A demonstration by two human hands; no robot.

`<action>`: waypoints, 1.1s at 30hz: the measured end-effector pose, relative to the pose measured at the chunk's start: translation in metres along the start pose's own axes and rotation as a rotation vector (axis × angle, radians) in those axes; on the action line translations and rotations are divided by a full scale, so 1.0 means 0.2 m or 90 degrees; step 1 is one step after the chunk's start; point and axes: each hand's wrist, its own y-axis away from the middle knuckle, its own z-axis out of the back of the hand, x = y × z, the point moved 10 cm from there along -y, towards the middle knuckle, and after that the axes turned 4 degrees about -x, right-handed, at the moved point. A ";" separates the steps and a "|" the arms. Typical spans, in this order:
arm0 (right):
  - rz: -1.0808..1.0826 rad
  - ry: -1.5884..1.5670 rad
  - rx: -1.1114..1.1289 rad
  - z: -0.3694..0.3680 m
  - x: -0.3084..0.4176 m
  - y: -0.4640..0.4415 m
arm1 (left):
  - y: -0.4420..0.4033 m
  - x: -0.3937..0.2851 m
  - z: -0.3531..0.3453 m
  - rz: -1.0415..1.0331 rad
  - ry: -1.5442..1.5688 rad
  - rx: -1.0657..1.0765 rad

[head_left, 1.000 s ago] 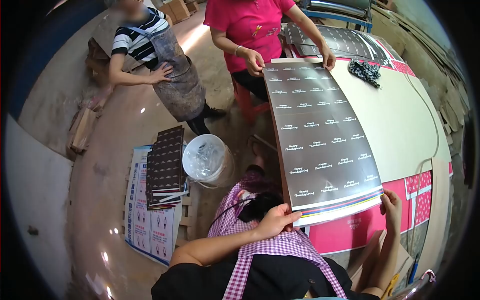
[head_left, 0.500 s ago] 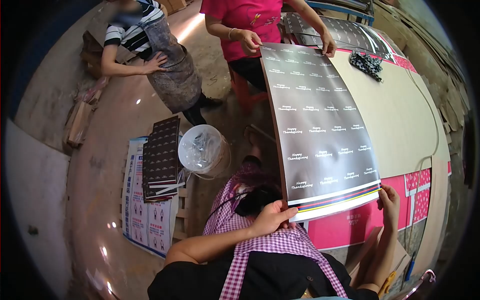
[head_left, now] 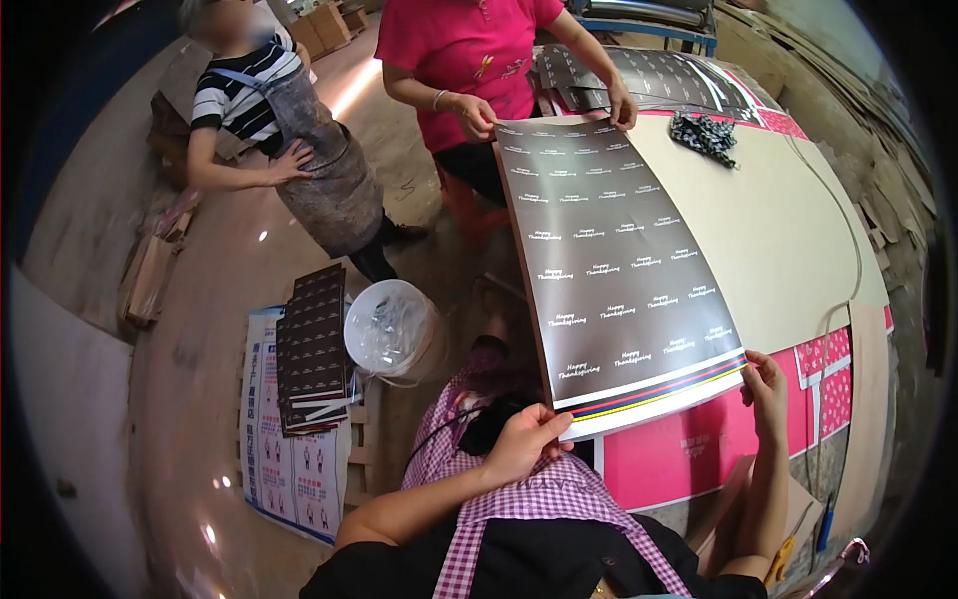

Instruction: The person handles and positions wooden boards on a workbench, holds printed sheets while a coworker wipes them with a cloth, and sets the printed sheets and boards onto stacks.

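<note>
A long dark sheet of printed paper [head_left: 624, 270] with white "Happy Thanksgiving" lettering stretches away from me over the table. Its near edge carries a white border with red, blue and yellow stripes. My left hand [head_left: 529, 439] pinches the near left corner, thumb on top. At the near right corner my right hand [head_left: 764, 391] grips the edge between thumb and fingers. Across from me, a person in a pink shirt [head_left: 459, 75] holds the two far corners with both hands. Beneath the sheet lies a beige board [head_left: 778, 230], partly covered.
A crumpled black-and-white cloth [head_left: 705, 138] lies on the board. Pink printed sheets [head_left: 659, 459] sit at the table's near side. On the left stand a white bucket [head_left: 387, 329] and a stack of dark printed sheets [head_left: 312, 344]. Another person in a stained apron [head_left: 334, 190] stands behind them.
The sheet's near edge has shifted slightly left and up in view, with both my hands still on it. The camera view has also shifted a little.
</note>
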 end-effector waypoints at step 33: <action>0.134 -0.169 0.043 0.14 0.55 0.05 | 0.11 -0.18 -0.20 0.046 0.097 0.091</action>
